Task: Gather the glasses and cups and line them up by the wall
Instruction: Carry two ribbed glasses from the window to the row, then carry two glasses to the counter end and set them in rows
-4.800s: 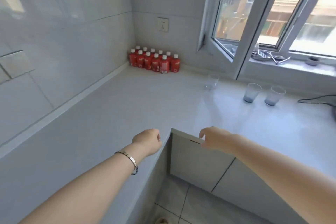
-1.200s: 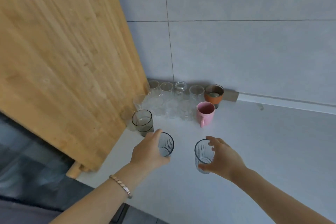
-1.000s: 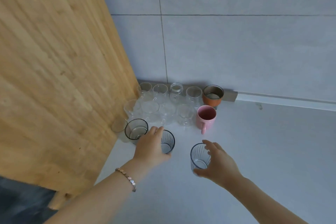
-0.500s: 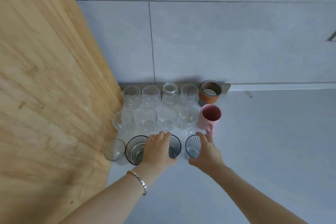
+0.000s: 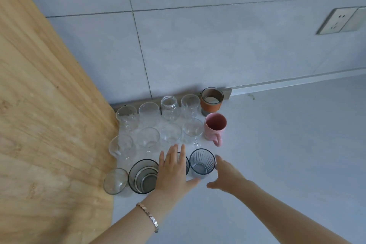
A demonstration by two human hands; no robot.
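Several clear glasses stand in rows by the wall, with a glass jar [image 5: 169,108], a brown cup [image 5: 211,101] and a pink mug [image 5: 214,128] at the right end. In the front row are a small clear glass [image 5: 115,181], a wide dark-rimmed glass [image 5: 143,176] and two ribbed grey glasses. My left hand [image 5: 174,172] hovers open over one ribbed glass [image 5: 186,165], hiding most of it. My right hand [image 5: 225,174] is open just right of the other ribbed glass [image 5: 202,162], fingers apart, not gripping it.
A large wooden board [image 5: 43,115] leans against the wall at the left, next to the glasses. The grey countertop [image 5: 287,154] stretches to the right. A wall socket [image 5: 340,20] sits high on the tiled wall at the right.
Both hands set the two ribbed glasses down in the front row and let go. The fingers have opened and drawn back slightly.
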